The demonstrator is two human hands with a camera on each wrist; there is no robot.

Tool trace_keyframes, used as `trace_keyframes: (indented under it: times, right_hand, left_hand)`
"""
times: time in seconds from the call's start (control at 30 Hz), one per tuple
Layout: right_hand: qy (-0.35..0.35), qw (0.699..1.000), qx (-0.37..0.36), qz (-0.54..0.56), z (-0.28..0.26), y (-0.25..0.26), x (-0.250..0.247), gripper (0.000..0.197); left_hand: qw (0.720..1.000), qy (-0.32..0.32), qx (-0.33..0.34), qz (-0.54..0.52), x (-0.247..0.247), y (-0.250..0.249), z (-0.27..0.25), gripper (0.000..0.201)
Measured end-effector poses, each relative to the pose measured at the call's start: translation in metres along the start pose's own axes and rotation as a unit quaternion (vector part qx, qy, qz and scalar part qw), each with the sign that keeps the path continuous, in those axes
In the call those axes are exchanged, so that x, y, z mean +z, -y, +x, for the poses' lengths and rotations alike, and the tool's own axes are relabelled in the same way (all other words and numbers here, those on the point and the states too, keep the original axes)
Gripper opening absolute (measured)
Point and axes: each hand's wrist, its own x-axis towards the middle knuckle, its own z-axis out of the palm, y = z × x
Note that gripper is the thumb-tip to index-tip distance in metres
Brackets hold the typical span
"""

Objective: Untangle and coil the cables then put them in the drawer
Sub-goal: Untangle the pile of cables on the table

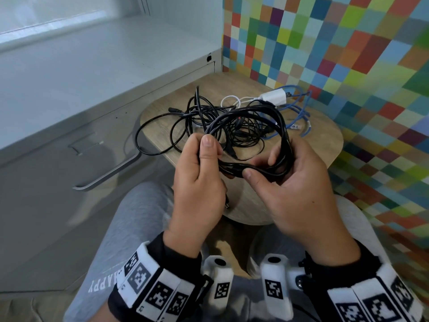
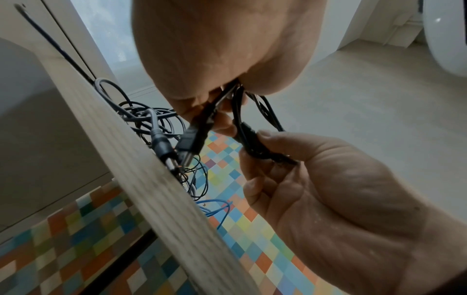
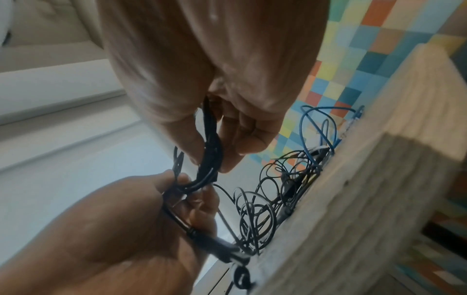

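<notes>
On the far left stands the grey cabinet (image 1: 69, 94), its drawer (image 1: 58, 163) shut, so you cannot see what it holds; the drawer handle (image 1: 109, 173) sits on its front, near your knee. Right of it is the small wooden table (image 1: 325, 145), and on its top lies the tangle of black cables (image 1: 190, 117), one loop hanging over the left edge. Nearer to you, above the table's near edge, your left hand (image 1: 197, 182) has its fingers curled around one side of the black cable coil (image 1: 262, 126), thumb up against the strands. Your right hand (image 1: 294, 187) grips the coil's other side, thumb pressed over the bundled strands and fingers wrapped behind. The coil is held in the air between both hands, a plug end dangling below your left palm. Farther right on the table, a white charger (image 1: 274, 96) with its white cord rests against the blue cable (image 1: 299, 110), beside the checkered wall (image 1: 348, 43).
</notes>
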Motion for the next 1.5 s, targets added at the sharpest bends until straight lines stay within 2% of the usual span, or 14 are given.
trace_keyframes:
  times: [0.2, 0.37, 0.53, 0.6, 0.67, 0.73, 0.83, 0.9, 1.03, 1.1, 1.13, 1.27, 1.4, 1.5]
  right_hand:
    - [0.025, 0.997, 0.025, 0.066, 0.006, -0.006, -0.005, 0.034]
    - [0.087, 0.995, 0.024, 0.046, 0.007, -0.008, -0.015, 0.037]
    - [0.017, 0.993, 0.041, 0.108, 0.011, -0.013, -0.02, 0.047]
    - [-0.001, 0.988, 0.058, 0.143, 0.012, -0.016, -0.021, 0.039]
    - [-0.005, 0.983, 0.073, 0.167, 0.011, -0.017, -0.021, 0.032]
    - [-0.014, 0.983, 0.076, 0.168, 0.011, -0.017, -0.021, 0.031]
    - [-0.031, 0.988, 0.067, 0.137, 0.012, -0.019, -0.021, 0.031]
    - [-0.037, 0.991, 0.062, 0.112, 0.012, -0.021, -0.02, 0.033]
    - [-0.01, 0.994, 0.068, 0.09, 0.011, -0.02, -0.018, 0.037]
    - [0.019, 0.992, 0.08, 0.096, 0.01, -0.018, -0.017, 0.033]
    - [0.031, 0.99, 0.088, 0.106, 0.009, -0.017, -0.016, 0.032]
    - [0.056, 0.977, 0.119, 0.167, 0.006, -0.013, -0.015, 0.028]
    - [0.062, 0.975, 0.122, 0.178, 0.004, -0.008, -0.014, 0.027]
    - [0.076, 0.969, 0.121, 0.203, 0.001, -0.004, -0.006, 0.025]
  left_hand:
    - [1.0, 0.003, -0.006, -0.004, 0.001, 0.001, 0.0, 0.035]
    - [1.0, 0.017, -0.017, -0.005, -0.006, 0.002, 0.007, 0.032]
    - [0.985, 0.036, -0.111, -0.127, -0.012, 0.0, 0.013, 0.021]
    - [0.975, 0.055, -0.131, -0.171, -0.016, 0.001, 0.016, 0.025]
    - [0.976, 0.075, -0.123, -0.165, -0.019, 0.003, 0.019, 0.027]
    - [0.981, 0.091, -0.111, -0.131, -0.02, 0.005, 0.02, 0.012]
    - [0.978, 0.116, -0.122, -0.125, -0.022, 0.007, 0.018, 0.011]
    - [0.958, 0.137, -0.153, -0.201, -0.025, 0.004, 0.016, 0.005]
    - [0.888, 0.176, -0.2, -0.375, -0.03, -0.005, 0.016, 0.009]
    - [0.876, 0.175, -0.206, -0.4, -0.028, -0.006, 0.016, 0.011]
    - [0.885, 0.163, -0.2, -0.387, -0.025, -0.005, 0.015, 0.01]
    - [0.968, 0.079, -0.104, -0.214, -0.017, 0.007, 0.013, 0.005]
    - [0.977, 0.033, -0.059, -0.201, -0.015, 0.009, 0.01, 0.018]
    - [0.983, 0.007, -0.001, -0.181, -0.011, 0.008, 0.007, 0.014]
